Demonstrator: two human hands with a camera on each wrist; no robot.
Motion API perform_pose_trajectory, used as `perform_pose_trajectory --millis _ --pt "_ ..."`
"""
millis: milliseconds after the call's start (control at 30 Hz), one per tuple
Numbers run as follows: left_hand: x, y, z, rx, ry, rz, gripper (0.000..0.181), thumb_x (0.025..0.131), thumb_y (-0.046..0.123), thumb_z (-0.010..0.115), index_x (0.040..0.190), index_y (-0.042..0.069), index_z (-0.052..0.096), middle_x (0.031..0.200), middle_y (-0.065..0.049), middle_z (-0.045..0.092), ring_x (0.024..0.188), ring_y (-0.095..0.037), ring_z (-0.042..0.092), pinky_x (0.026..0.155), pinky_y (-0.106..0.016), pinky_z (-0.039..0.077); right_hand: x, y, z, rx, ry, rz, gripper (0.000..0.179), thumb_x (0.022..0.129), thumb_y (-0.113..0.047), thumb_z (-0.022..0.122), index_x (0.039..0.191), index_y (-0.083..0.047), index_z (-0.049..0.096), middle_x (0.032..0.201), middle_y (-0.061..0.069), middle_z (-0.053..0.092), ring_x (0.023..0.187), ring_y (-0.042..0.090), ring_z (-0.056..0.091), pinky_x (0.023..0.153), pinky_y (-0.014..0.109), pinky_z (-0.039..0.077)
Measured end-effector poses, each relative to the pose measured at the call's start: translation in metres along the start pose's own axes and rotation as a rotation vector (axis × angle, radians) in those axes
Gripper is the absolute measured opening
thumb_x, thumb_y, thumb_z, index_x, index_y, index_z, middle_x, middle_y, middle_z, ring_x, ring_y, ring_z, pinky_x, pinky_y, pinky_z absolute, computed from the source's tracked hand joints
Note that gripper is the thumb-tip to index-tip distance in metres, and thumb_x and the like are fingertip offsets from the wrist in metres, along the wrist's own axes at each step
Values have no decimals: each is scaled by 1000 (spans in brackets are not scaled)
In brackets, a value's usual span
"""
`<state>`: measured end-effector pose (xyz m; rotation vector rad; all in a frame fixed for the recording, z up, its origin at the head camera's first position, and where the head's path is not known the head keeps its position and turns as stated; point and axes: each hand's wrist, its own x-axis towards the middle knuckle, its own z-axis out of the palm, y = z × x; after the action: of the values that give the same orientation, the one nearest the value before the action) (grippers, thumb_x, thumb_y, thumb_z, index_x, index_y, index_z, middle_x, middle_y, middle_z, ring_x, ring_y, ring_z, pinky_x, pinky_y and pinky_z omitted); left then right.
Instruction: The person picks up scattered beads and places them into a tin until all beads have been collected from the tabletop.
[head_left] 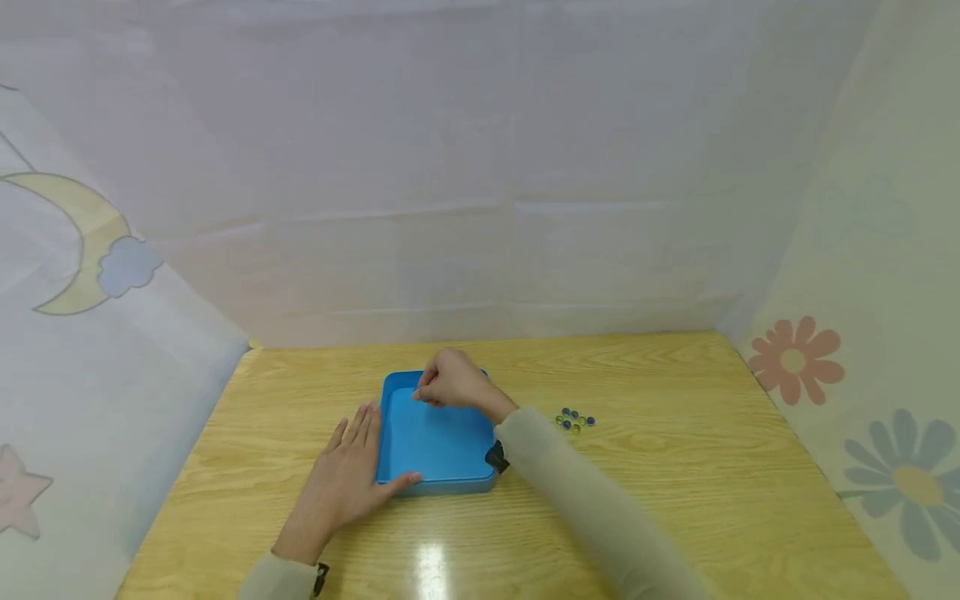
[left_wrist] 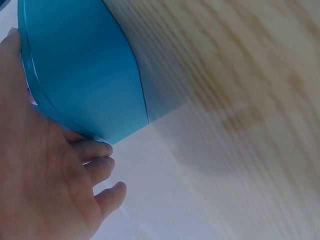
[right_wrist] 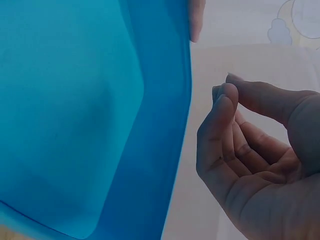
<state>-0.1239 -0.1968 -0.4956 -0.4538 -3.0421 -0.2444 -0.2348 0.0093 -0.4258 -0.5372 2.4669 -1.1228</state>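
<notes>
Left hand: I'm steadying tray, straight-fingered.
Right hand: seemingly placing; pinching, can't tell what.
Next: probably parting fingertips.

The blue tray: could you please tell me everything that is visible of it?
The blue tray is shallow, open-topped and nearly square, with raised walls and rounded corners; its smooth material looks like plastic. It lies flat on the wooden table. The left hand touches its left side, thumb at the near rim. The right hand hides part of it.
</notes>
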Motion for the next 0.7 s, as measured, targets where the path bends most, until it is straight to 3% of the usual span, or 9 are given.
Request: perform_pose_trajectory --millis 133,467,700 --pt "1 0 -1 5 -4 -4 119 79 88 40 155 -2 22 162 -20 26 152 -34 25 127 -50 21 8 4 7 -13 11 5 17 89 -20 74 76 -8 77 80 21 74 78 37 70 54 28 49" --pt "-1 0 1 2 -16 -9 120 78 90 37 155 -1 23 162 -19 26 152 -34 24 127 -51 21 26 -1 25 -89 5 26 20 87 -17 75 76 -1 78 68 14 71 65 27 67 53 28 49" --pt "0 1 0 7 6 -3 119 78 89 39 154 -2 25 161 -19 28 152 -34 26 126 -52 22 31 -7 36 -159 -36 52 21 85 -14 77 73 3 76 59 12 67 56 27 60 44 26 39"
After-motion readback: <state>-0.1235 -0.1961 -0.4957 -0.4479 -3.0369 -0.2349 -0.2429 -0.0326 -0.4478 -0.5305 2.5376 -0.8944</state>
